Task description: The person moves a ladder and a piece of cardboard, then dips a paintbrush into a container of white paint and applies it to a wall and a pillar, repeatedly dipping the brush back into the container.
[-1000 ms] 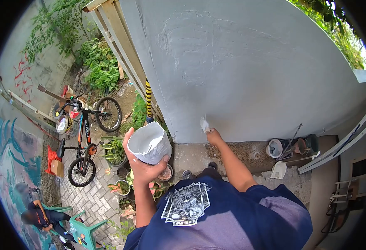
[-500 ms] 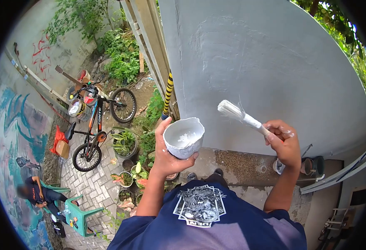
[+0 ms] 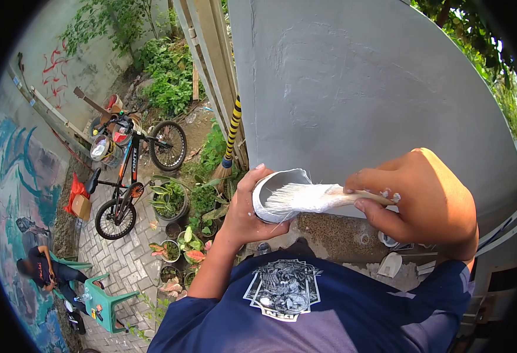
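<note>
My left hand [image 3: 239, 212] is wrapped round a white, rough-rimmed cup [image 3: 264, 216], which is tilted with its mouth toward the right. A paintbrush [image 3: 320, 197] with white-coated bristles and ferrule lies across the cup's mouth, its bristle tips at the opening. My right hand [image 3: 420, 197] pinches the brush's wooden handle between thumb and fingers. White smears mark the handle and fingers. Behind both hands stands a smooth grey wall [image 3: 358, 88].
A bicycle [image 3: 133, 170], buckets [image 3: 106, 150] and potted plants [image 3: 170, 200] are on the left. A seated person [image 3: 49, 270] is beside a green table [image 3: 106, 300] at the lower left. A yellow-and-black striped pole [image 3: 234, 126] leans by the wall edge.
My right hand has moved left and closer to the camera, bringing the brush from beside the cup to its mouth. The cup has tilted toward the brush.
</note>
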